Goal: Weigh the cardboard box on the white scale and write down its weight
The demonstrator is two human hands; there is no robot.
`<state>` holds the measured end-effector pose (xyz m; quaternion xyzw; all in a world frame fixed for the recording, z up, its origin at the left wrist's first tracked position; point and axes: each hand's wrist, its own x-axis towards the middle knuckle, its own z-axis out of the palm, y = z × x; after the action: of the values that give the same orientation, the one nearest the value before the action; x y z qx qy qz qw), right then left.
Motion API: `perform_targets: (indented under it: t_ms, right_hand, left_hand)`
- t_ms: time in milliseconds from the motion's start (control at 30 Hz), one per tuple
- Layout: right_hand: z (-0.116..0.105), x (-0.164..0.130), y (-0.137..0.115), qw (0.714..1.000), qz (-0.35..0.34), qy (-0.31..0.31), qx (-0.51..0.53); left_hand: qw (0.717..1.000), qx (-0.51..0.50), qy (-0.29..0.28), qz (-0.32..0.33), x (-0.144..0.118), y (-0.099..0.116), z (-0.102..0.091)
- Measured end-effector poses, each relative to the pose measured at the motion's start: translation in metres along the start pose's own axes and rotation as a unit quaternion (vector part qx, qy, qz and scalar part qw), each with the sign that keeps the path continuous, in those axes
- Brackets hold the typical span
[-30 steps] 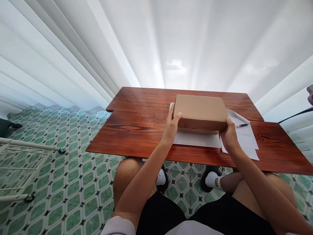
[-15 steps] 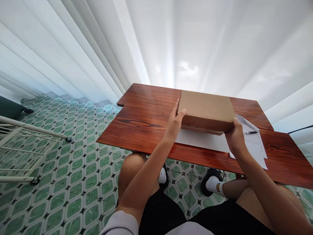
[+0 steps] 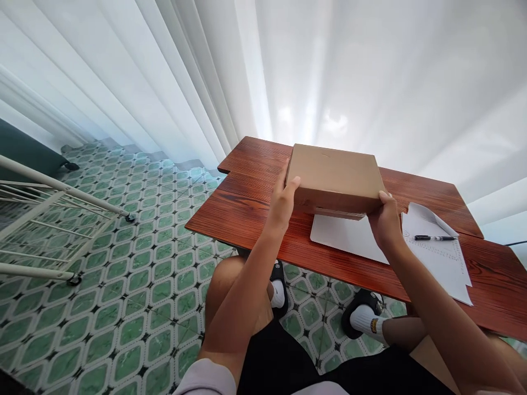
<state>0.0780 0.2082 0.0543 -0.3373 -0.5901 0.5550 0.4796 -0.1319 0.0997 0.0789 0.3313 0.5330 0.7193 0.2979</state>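
A brown cardboard box [image 3: 335,170] is held between my two hands, raised above the wooden table [image 3: 230,203]. My left hand [image 3: 284,197] grips its left end, thumb on the near top edge. At the near right corner, my right hand [image 3: 385,219] is closed on the box, thumb on the top edge. Partly hidden under the box lies a flat, pale, round-cornered thing [image 3: 346,238], possibly a closed laptop. To the right of my right hand are papers with writing [image 3: 442,263], and a pen [image 3: 436,238] lies on them.
White curtains [image 3: 321,66] hang behind the table. On the left, a white wire rack on casters [image 3: 61,219] stands on the green tiled floor [image 3: 164,263]. My legs are below the table's near edge.
My hands have carried the box to the left relative to the table, uncovering more of the pale flat thing and the papers. The camera view has turned slightly left.
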Motion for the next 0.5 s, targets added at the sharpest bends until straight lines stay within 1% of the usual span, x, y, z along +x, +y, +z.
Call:
perform_targets:
  t_ms: [200,300,500]
  right_hand:
    - [0.040,0.011,0.003,0.999,0.008,-0.036,-0.010]
    - [0.058,0.015,0.004,0.999,0.010,-0.050,-0.014]
    - [0.082,0.021,0.012,0.997,0.017,-0.078,-0.011]
  left_hand:
    - [0.998,-0.001,0.065,0.017,0.010,0.008,-0.030]
    - [0.996,-0.005,0.087,0.020,0.016,0.009,-0.043]
    - [0.992,-0.007,0.128,0.017,0.023,0.006,-0.064]
